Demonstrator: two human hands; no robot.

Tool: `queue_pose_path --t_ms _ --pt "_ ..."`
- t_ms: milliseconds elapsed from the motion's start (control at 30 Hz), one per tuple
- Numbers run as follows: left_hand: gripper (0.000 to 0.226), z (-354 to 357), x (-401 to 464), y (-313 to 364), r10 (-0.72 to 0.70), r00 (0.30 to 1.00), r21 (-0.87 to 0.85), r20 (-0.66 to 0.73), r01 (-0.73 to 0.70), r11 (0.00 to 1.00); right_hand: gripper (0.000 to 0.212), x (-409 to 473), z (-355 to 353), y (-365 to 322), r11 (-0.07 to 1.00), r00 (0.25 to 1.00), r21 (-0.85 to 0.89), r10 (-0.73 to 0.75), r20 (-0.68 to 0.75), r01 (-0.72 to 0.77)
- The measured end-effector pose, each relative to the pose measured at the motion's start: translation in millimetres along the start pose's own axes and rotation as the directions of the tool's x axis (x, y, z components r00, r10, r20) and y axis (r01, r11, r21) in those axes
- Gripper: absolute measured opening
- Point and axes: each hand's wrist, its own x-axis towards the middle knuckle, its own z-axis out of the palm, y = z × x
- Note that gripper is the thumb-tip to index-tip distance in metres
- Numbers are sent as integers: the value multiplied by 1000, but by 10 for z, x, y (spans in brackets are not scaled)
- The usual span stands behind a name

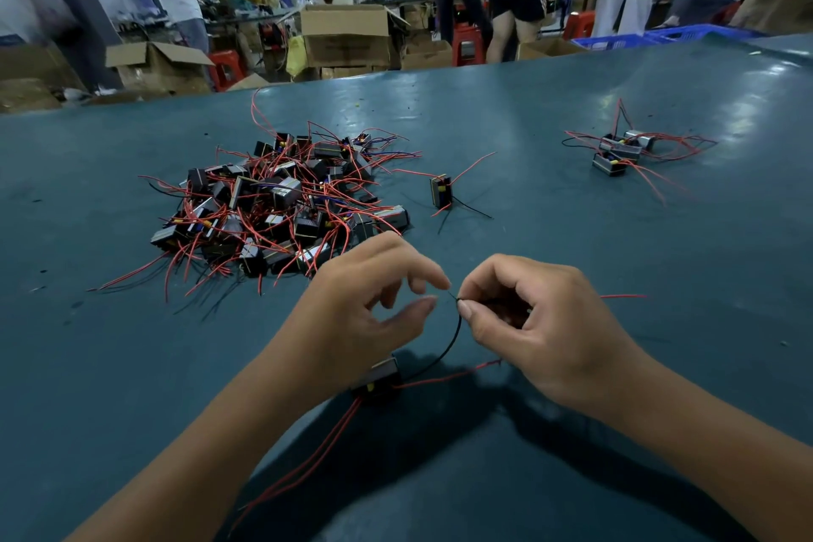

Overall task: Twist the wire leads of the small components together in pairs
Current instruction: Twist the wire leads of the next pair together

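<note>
Here, no legible writing on the small components (281, 207).

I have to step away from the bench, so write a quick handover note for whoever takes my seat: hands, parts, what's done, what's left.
Right hand pinches the tip of the black lead, with a second component apparently tucked in its palm. Left hand is open, fingers just short of the tip, holding nothing.
The component in work sits on the table under the left wrist.
Apparently done: small group at far right.
Left: the big pile at centre left, and a lone component beside it.
</note>
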Motion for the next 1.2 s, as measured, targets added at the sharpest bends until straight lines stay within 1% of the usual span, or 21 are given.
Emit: queue_pose_path --t_ms 33,100,233,333,567,633,700,767,833,900,967,1000,1033,1100,1133,1167,1200 --pt "13 1 1 -9 75 997 77 -10 -74 994 7 -1 1 -1 1000 1000 12 3 3 -3" --pt "10 17 0 -23 130 991 141 -33 -125 982 8 -2 1 -6 1000 1000 20 0 9 0" --pt "11 23 0 -40 167 984 162 -60 -156 974 7 -8 -6 -19 999 1000 32 -12 25 11" --pt "16 -3 11 -33 217 976 201 -31 -207 957 7 -3 -7 -33 1000 998 10 -29 47 29" --pt "16 -47 25 -25 293 955 294 35 -290 911 7 -6 -13 -37 999 997 11 -41 59 40" --pt "16 -41 25 -26 301 953 295 43 -300 907 7 -10 -15 -32 999 997 9 -48 61 48" --pt "17 -22 24 -15 274 960 253 51 -278 927 7 -14 -23 -28 998 996 -13 -67 60 67" --pt "16 -2 26 12 206 976 149 65 -213 966 7 -18 -32 -24 993 993 -57 -98 66 102" --pt "13 3 26 31 119 988 1 98 -120 993 7 -19 -36 -24 983 987 -112 -137 83 146" --pt "15 11 14 32 32 990 -128 140 -14 992 5 -18 -38 -21 969 981 -166 -169 95 183" --pt "15 26 -6 35 -84 979 -258 186 131 957 4 -20 -39 -19 960 979 -197 -183 92 198" --pt "15 35 -13 41 -155 964 -334 214 222 916 4 -23 -36 -20 958 979 -206 -184 90 199" --pt "16 47 -17 48 -233 939 -407 253 322 855 4 -25 -30 -21 957 979 -213 -184 91 199" --pt "17 64 -19 61 -372 854 -524 363 518 676 4 -36 -19 -24 956 978 -212 -184 98 201" --pt "16 67 -18 70 -409 811 -566 420 585 581 3 -40 -15 -27 958 978 -205 -183 101 200" --pt "15 66 -16 82 -420 778 -592 466 628 506 3 -41 -15 -28 961 978 -194 -181 103 198" --pt "16 64 -12 89 -420 759 -606 498 651 458 3 -39 -15 -29 965 979 -179 -175 102 191"
